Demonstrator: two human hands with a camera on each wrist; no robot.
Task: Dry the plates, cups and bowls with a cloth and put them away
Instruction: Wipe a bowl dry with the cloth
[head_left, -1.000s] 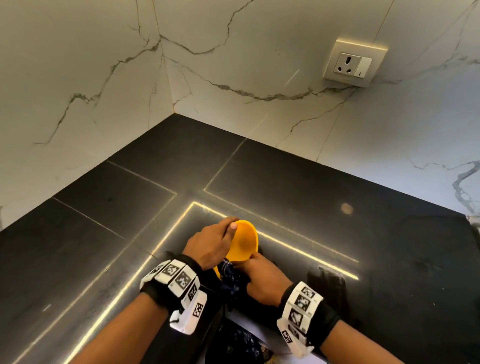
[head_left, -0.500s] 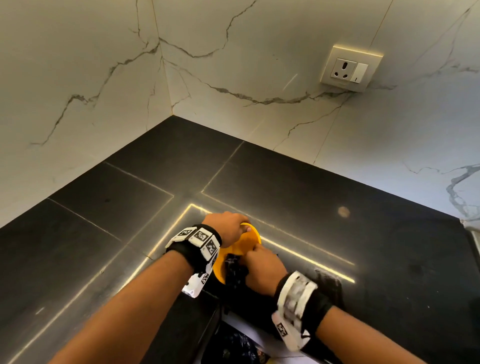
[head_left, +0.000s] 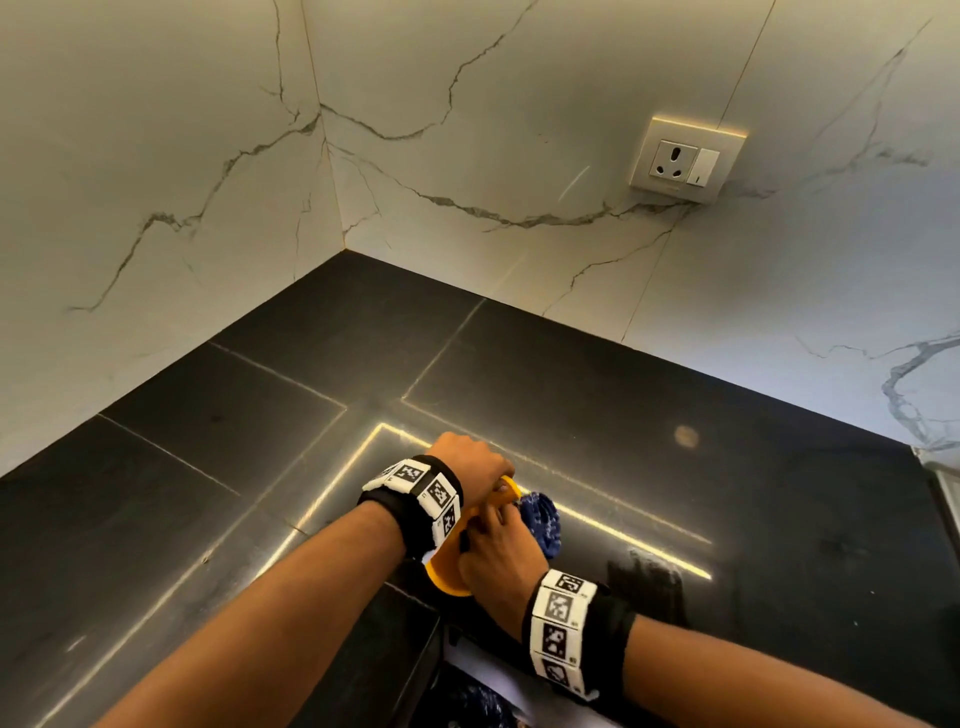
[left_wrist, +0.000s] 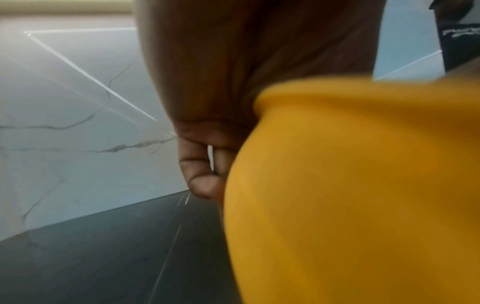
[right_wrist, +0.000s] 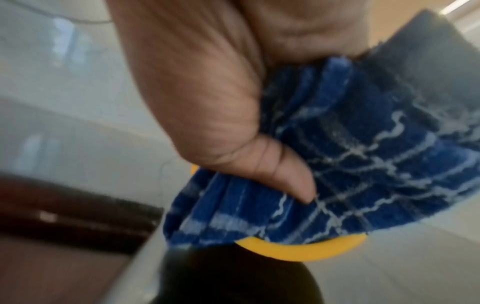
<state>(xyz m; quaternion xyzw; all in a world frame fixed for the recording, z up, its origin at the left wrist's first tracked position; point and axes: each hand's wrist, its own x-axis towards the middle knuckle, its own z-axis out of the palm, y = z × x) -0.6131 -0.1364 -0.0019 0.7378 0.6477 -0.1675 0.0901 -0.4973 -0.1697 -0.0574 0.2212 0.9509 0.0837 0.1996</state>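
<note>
Dark stone table (head_left: 571, 415) in a corner of white veined marble wall (head_left: 156, 182), with a socket plate (head_left: 685, 158) on the right-hand wall. Both forearms reach in above the table's near edge and meet there.

Yellow plastic dish (head_left: 447, 582), plate or shallow bowl (which one cannot be told), held clear of the table between the two hands, its rim running from near-left to far-right. The left hand (head_left: 475, 460) lies on the dish's far-left side, fingers curled over the rim and gripping it; in the left wrist view the yellow wall (left_wrist: 350, 195) presses against the fingers (left_wrist: 200, 185). The right hand (head_left: 498, 556) lies on the near-right side, clenched on a bunched blue checked cloth (head_left: 543, 522), thumb (right_wrist: 283, 174) pinning the fabric (right_wrist: 363, 164) over the dish rim (right_wrist: 298, 250).

Judged step: wiping the rim. The cloth sits at the rim's far-right end, so the right hand is placed to sweep, the left to turn the dish.
</note>
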